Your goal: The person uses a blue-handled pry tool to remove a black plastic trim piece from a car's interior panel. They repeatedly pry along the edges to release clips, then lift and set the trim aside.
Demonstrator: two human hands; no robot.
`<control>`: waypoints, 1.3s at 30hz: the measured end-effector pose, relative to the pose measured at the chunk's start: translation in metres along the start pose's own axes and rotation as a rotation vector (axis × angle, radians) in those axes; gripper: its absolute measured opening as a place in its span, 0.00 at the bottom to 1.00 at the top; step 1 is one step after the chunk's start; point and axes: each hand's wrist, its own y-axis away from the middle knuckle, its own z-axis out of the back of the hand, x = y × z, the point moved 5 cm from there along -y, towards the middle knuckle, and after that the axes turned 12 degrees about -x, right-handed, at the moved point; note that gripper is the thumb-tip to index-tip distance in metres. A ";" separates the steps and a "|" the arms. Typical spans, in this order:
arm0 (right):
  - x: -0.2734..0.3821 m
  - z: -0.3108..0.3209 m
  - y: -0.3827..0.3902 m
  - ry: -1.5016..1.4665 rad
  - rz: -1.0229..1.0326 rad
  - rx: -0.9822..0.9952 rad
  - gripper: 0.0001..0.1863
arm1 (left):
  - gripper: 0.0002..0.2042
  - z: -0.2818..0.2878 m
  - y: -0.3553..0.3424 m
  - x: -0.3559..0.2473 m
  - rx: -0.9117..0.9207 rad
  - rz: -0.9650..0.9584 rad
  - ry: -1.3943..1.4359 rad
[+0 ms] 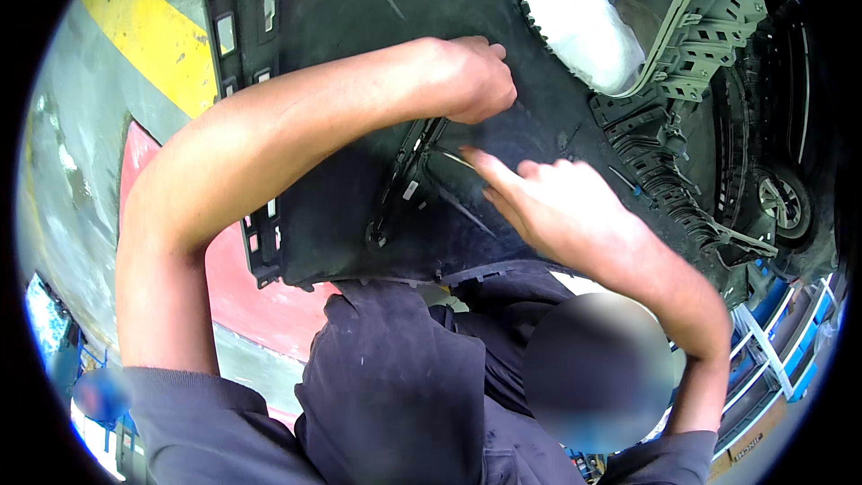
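My left hand (471,81) is curled into a closed grip at the upper middle of the frame, pressing on the black bumper panel (359,18); I cannot tell whether it pinches anything. My right hand (548,207) sits just below it, at centre right, its grip open with the forefinger stretched toward the upper left, the tip touching a thin pale strip (456,158) on the panel. That strip is short and runs from upper left to lower right. The panel fills the upper half of the frame, its long side slanting down to the right, its lower edge over my dark work clothes (395,395). A grey ribbed bracket (691,36) stands at the upper right beside a white opening (575,18). A yellow floor stripe (153,36) lies at upper left, and a car wheel (786,202) at the right edge.
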 end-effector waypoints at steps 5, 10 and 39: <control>-0.048 -0.028 0.041 -0.689 -0.460 0.147 0.23 | 0.08 0.005 0.002 -0.009 -0.011 -0.015 0.000; -0.076 -0.104 0.040 -1.227 -0.631 0.180 0.22 | 0.08 0.004 -0.004 -0.010 -0.047 -0.041 -0.040; -0.084 -0.168 -0.001 -0.381 0.012 -0.697 0.24 | 0.04 0.013 0.017 -0.027 -0.129 -0.045 -0.063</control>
